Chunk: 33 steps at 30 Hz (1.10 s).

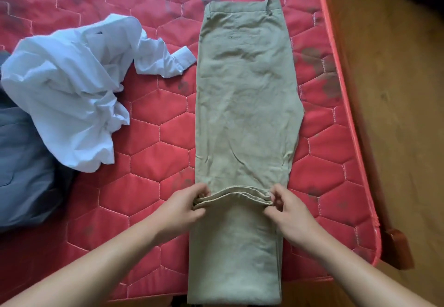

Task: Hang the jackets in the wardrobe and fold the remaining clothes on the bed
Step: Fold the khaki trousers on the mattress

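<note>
- Creased khaki trousers (245, 105) lie lengthwise on the red quilted mattress (153, 143), hems doubled back.
- Left hand (185, 207) and right hand (289, 213) each pinch a hem corner.
- Rumpled white shirt (72, 95) lies nearby.

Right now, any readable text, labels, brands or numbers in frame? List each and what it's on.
No readable text anywhere.
Shirt: one small dark mark, too small to tell if it is lettering.
Trousers: no label or print shows.
Mattress: stitched pattern only, no writing.
</note>
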Tool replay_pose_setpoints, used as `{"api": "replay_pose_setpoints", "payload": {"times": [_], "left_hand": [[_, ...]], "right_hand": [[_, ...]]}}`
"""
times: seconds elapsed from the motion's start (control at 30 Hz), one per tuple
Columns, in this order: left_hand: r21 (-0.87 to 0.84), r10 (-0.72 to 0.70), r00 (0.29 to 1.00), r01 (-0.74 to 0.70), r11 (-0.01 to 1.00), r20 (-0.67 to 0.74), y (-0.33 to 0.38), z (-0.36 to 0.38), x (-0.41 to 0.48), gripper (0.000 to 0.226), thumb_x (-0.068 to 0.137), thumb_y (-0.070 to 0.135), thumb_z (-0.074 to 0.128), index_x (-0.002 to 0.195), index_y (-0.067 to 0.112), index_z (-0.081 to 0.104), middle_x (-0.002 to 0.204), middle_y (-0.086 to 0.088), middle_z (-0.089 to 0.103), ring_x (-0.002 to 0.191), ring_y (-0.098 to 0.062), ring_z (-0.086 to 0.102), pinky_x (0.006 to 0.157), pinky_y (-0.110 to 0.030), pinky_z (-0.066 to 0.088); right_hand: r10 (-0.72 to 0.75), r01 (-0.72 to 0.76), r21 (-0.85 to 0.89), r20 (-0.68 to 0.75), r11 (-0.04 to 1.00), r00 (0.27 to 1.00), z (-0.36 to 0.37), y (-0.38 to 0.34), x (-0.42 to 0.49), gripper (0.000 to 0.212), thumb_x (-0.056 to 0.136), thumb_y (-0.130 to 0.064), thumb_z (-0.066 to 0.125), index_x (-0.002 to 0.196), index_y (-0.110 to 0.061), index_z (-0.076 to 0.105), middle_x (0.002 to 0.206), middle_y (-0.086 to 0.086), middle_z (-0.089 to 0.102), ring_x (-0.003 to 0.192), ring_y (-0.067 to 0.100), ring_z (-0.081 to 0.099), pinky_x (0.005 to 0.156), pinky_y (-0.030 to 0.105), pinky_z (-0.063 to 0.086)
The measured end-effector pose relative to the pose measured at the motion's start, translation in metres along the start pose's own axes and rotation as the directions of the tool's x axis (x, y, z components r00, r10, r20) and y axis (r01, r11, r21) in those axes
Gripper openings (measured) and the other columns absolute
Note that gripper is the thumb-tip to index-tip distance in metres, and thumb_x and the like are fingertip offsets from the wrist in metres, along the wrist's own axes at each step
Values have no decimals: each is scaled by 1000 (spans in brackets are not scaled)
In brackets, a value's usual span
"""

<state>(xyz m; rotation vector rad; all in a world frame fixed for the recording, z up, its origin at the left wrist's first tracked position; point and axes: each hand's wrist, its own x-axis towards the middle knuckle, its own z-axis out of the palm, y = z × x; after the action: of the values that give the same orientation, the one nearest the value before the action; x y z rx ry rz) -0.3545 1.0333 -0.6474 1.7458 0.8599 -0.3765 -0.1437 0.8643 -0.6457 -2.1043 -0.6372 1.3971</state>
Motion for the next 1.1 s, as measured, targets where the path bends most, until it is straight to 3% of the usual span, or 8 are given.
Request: {"api": "replay_pose_setpoints", "payload": {"times": [0.2,0.3,0.43,0.57,0.63,0.77,0.87,1.1], "left_hand": [[-412,49,979,-129,902,-200,72,-105,73,35,87,1,74,114,14,56,81,-2,67,69,-10,60,59,-26,50],[-695,-125,992,103,711,19,83,-143,124,39,90,32,74,123,22,55,117,-7,62,98,-18,62,86,-35,56],[-673,-266,941,335,660,208,39,-93,106,38,79,31,76,112,17,64,104,-3,66,90,-15,66,92,-35,54],[-673,-316,909,415,612,273,-12,-18,46,35,91,10,69,126,7,66,128,-15,68,115,-30,61,116,-54,33],[-689,-299,910,413,595,286,-21,5,25,33,93,5,64,126,6,66,126,-15,70,118,-32,65,114,-53,40],[-712,-217,969,233,663,116,-12,16,12,33,96,1,61,128,9,64,127,-13,69,116,-27,67,95,-35,57],[-760,-117,993,61,647,-19,0,14,15,34,96,9,63,128,19,64,128,-8,70,115,-25,68,90,-33,58],[-601,-363,931,312,736,39,-24,37,-15,11,103,10,55,109,2,60,107,-10,72,100,-24,67,86,-36,55]], "right_hand": [[-24,90,476,-142,875,990,-65,-98,68,17,94,-4,62,98,-18,54,83,7,64,75,24,59,66,39,49],[46,-3,585,-60,811,997,-97,-128,123,19,99,-31,61,115,-21,61,102,2,71,97,24,68,78,40,58],[253,-333,530,219,780,942,-73,-72,115,43,96,-47,59,127,-18,64,116,8,74,107,26,71,82,37,58],[306,-452,549,341,703,889,-42,5,65,47,84,-38,69,126,-17,68,119,6,74,103,22,73,83,35,56],[320,-476,515,365,712,874,-35,28,42,56,73,-30,76,126,-12,68,116,7,75,96,21,73,74,31,57],[255,-354,498,256,791,932,-21,30,20,25,89,-6,69,114,-6,70,99,5,79,80,14,75,61,24,56],[178,-212,573,115,792,977,-18,14,23,20,91,-7,67,110,-2,72,102,14,77,88,24,74,76,35,60],[306,-340,580,160,740,939,7,38,0,17,97,-8,63,111,-4,70,97,7,79,80,15,76,60,24,57]]}}
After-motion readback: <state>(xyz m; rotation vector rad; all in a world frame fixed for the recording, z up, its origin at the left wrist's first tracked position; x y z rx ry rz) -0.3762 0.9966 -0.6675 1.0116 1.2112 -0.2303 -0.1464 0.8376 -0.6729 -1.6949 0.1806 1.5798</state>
